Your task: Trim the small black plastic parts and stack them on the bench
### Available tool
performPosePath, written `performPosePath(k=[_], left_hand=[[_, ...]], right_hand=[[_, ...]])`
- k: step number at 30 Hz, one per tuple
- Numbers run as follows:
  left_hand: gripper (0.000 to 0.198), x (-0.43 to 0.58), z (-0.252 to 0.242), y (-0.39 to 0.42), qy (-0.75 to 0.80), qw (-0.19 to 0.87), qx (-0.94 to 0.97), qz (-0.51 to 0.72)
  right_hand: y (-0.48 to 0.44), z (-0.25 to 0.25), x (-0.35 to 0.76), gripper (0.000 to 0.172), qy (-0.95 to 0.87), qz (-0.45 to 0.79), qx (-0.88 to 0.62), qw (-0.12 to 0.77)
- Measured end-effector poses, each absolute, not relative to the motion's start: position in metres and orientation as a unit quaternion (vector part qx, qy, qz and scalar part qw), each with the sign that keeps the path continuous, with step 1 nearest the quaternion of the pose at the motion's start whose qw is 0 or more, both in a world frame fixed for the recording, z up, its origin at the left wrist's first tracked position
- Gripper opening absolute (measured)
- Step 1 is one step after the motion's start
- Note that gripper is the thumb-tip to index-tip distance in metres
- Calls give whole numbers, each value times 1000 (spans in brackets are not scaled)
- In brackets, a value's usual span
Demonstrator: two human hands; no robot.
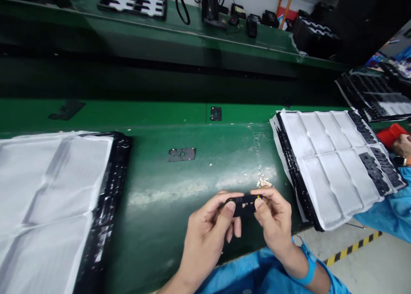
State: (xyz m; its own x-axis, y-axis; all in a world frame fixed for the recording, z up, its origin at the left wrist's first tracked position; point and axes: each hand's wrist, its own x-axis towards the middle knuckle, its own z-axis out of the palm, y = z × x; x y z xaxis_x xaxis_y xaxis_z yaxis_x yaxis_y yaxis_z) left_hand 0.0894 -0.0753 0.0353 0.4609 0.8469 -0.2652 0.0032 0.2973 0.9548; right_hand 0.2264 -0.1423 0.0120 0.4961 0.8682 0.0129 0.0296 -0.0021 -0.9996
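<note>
Between my two hands is a small flat black plate [246, 209] with cut-outs and a yellow spot at its right end. My left hand [210, 230] pinches its left end between thumb and fingers. The right end is gripped by my right hand [274, 219], thumb in front and index finger along the top edge. Both hands hold it just above the front edge of the green table [154, 225]. Farther back on the table lies a similar dark plate [182, 154], and behind that a smaller black piece [216, 113].
Stacked black trays with white liners [48, 187] stand at left. At right, another tray stack [334, 161] holds several black parts. A person's hand [403, 146] beside a red object [390, 135] is at far right. A raised shelf [144, 26] runs behind.
</note>
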Motion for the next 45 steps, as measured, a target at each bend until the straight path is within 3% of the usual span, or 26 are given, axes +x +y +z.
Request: performPosePath(k=[28, 34, 45], left_hand=[[20, 84, 26, -79, 384, 643, 560, 354], [29, 78, 24, -77, 405, 680, 524, 314], [45, 72, 26, -69, 429, 730, 473, 243]], right_hand=[[-135, 14, 231, 26, -265, 433, -604, 615], [-136, 15, 237, 26, -271, 524, -559, 582], [-130, 14, 230, 29, -300, 500, -576, 573]])
